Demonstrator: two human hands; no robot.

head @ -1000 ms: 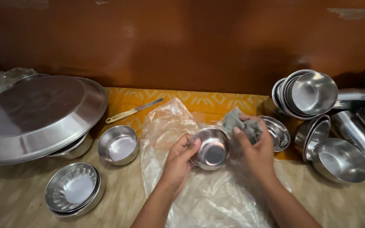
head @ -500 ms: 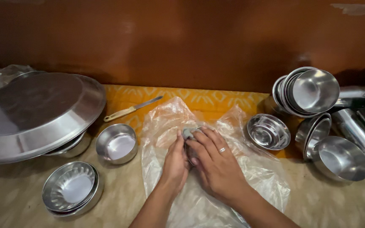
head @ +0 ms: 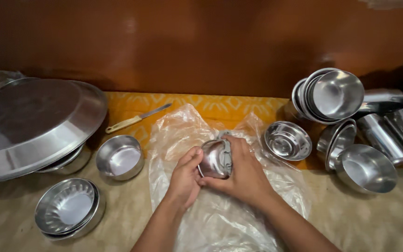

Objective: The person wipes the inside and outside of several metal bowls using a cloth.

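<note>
- A small round steel bowl (head: 214,159) is gripped by the left hand (head: 185,179).
- A crumpled grey cloth (head: 228,151) is pressed against it by the right hand (head: 243,172), above a clear plastic sheet (head: 220,214).

A single head-worn camera looks steeply down and forward from close above the worktop (head: 15,219), facing the brown wall (head: 201,42), with both forearms entering from the bottom edge.

Glossy steel bowl (head: 214,160), crinkled plastic sheet (head: 220,214)
</note>
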